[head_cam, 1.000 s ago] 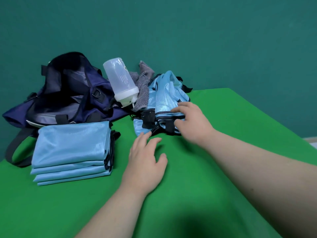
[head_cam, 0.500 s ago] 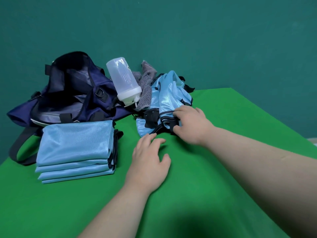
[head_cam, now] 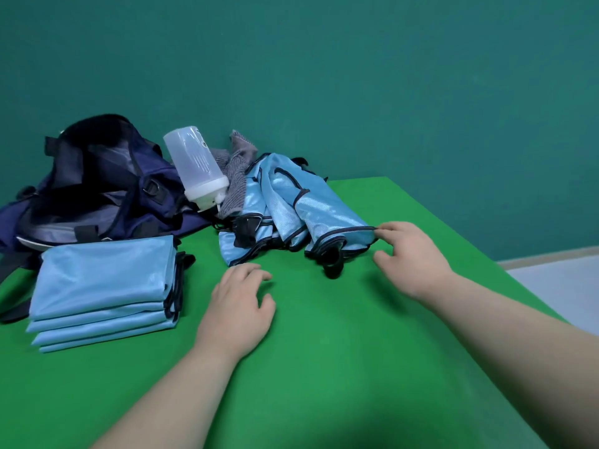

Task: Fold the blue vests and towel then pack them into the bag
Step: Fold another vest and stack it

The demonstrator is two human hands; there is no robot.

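A crumpled heap of blue vests [head_cam: 285,205] with black trim lies at the back middle of the green table [head_cam: 340,351]. My right hand [head_cam: 413,259] pinches the hem corner of the rightmost vest, which is stretched out to the right. My left hand [head_cam: 240,306] rests flat on the table in front of the heap, fingers relaxed and holding nothing. A neat stack of folded blue vests [head_cam: 100,280] sits at the left. Behind it, the navy bag [head_cam: 97,183] lies open. A grey towel [head_cam: 238,170] is bunched between the bag and the heap.
A translucent plastic shaker bottle [head_cam: 197,166] leans upside down against the bag and towel. The teal wall stands close behind the table. At the right, the table's edge drops off to a pale floor [head_cam: 557,286].
My right hand has drawn one vest's hem out of the heap to the right, spreading it across the table. My left hand has stayed in nearly the same spot.
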